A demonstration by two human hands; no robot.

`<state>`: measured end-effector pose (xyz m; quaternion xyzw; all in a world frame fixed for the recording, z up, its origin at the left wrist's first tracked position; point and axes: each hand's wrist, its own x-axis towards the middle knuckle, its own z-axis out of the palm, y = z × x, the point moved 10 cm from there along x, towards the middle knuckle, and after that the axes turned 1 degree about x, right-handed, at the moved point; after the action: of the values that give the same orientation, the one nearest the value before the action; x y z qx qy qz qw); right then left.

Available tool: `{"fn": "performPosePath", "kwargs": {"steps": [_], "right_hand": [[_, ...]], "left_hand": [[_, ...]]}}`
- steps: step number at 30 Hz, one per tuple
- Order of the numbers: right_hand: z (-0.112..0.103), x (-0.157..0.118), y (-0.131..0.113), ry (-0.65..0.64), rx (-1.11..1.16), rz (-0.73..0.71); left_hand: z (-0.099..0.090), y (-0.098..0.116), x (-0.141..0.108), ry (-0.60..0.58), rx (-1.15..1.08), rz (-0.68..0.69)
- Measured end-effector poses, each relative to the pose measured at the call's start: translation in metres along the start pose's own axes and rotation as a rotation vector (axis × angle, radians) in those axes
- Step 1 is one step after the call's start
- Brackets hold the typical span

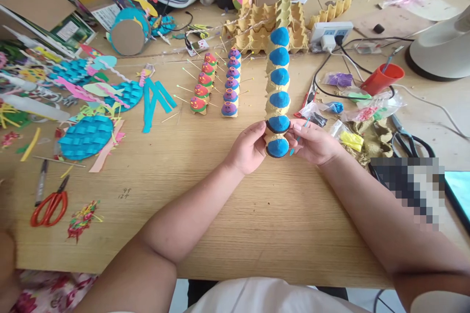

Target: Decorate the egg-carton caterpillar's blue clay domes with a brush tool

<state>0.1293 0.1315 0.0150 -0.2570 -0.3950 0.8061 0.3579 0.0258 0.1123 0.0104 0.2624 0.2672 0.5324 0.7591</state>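
A long strip of egg carton (272, 112) points away from me, its bumps capped with blue clay (279, 77). My left hand (247, 149) is closed on the strip's near left edge, thumb on top. A dark brown band rings the second-nearest blue cap, between my hands. My right hand (312, 141) is at the near right edge, fingers closed around a thin blue clay tool (296, 144); its fingertips touch the strip. Two finished-looking strips stand to the left: a red one with faces (199, 103) and a purple-and-blue one (229, 108), both stuck with yellow-tipped pins.
Egg trays (253, 34) lie at the back by a power strip (330, 32). Right are a red cup (382, 79), bagged yellow clay (351, 141) and black-handled scissors (411, 144). Left are woven blue paper pieces (86, 138), red-handled scissors (49, 208) and paper scraps (82, 220).
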Motion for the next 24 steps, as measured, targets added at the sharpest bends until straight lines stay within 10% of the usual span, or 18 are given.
{"fn": "performPosePath", "kwargs": {"steps": [24], "right_hand": [[0.0002, 0.0042, 0.0095, 0.009, 0.007, -0.006]], "left_hand": [[-0.0096, -0.0081, -0.0015, 0.084, -0.04, -0.054]]}}
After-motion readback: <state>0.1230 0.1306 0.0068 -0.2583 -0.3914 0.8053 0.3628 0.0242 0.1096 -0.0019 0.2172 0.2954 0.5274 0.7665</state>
